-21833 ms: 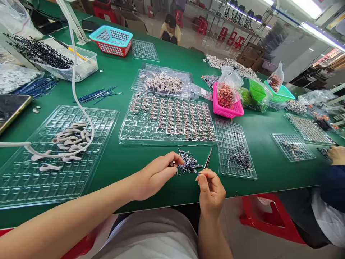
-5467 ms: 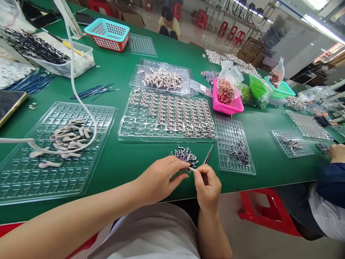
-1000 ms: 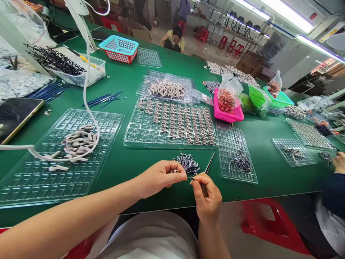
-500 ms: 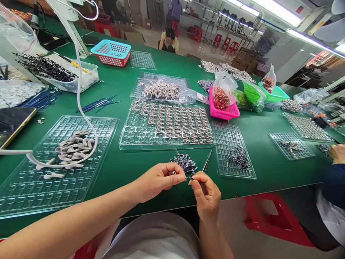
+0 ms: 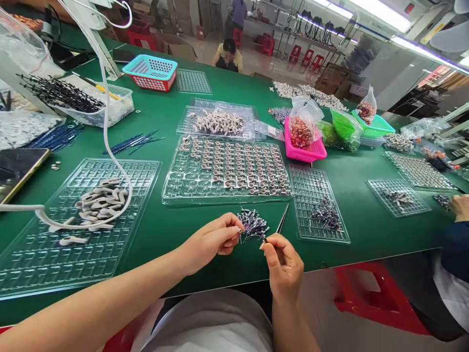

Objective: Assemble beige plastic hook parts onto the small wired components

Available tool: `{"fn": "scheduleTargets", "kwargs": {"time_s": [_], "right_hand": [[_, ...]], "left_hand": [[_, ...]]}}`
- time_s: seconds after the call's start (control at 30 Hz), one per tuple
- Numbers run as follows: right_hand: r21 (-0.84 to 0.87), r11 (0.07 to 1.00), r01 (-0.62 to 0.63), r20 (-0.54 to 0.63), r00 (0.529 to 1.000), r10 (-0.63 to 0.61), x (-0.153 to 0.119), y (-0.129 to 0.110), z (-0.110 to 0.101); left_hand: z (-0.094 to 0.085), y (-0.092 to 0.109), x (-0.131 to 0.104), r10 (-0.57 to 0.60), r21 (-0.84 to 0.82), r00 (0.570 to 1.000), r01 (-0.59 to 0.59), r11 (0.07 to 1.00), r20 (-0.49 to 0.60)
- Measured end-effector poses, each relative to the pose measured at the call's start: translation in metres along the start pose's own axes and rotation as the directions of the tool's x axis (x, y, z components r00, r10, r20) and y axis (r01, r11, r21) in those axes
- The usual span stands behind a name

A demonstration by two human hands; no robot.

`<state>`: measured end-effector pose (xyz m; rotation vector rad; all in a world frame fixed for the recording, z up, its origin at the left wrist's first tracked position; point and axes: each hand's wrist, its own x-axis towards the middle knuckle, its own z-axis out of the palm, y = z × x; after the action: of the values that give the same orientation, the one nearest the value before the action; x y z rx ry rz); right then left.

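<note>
My left hand [image 5: 216, 240] is closed, its thumb and fingertips pinched on a small earbud shell [image 5: 240, 231] that is mostly hidden. Across a short gap, my right hand [image 5: 284, 264] pinches a small dark wired component [image 5: 264, 239] between thumb and index finger. Just beyond both hands lies a pile of small dark wired components [image 5: 252, 222] on the green table. Metal tweezers [image 5: 283, 218] rest to the right of that pile. Behind it, a clear tray [image 5: 183, 188] carries rows of earbud shells, with some slots bare at its left and front.
Left, a clear tray [image 5: 47, 264] bears loose white earbud shells, crossed by a white cable [image 5: 106, 117]. A smaller tray [image 5: 318, 178] with dark parts lies right. Behind stand a pink basket [image 5: 306, 154] and a blue-and-red basket [image 5: 152, 80]. A co-worker's hand [image 5: 459, 208] shows far right.
My hands have drawn apart: the left has shifted slightly up and left, the right slightly right. The fine wire seen between them before no longer spans the gap.
</note>
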<state>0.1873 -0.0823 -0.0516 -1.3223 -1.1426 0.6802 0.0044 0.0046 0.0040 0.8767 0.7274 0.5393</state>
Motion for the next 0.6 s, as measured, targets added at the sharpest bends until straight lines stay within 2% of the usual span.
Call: {"fn": "scheduleTargets", "kwargs": {"time_s": [0.13,0.33,0.6], "right_hand": [[-0.036,0.999,0.002,-0.005,1.0,-0.003,-0.0005,-0.0006,0.0001],[-0.062,0.996,0.058,-0.011,0.998,-0.059,-0.0023,-0.0003,0.0021],[-0.123,0.991,0.057,0.007,0.998,-0.057,-0.003,0.0009,0.0011]], "left_hand": [[0.0007,0.0,0.0024,0.071,0.152,0.997,-0.068,0.986,-0.016],[0.0031,0.0025,0.0013,0.067,0.149,0.998,-0.067,0.987,0.002],[0.0081,-0.0041,-0.001,0.121,0.218,0.992,-0.112,0.969,-0.029]]}}
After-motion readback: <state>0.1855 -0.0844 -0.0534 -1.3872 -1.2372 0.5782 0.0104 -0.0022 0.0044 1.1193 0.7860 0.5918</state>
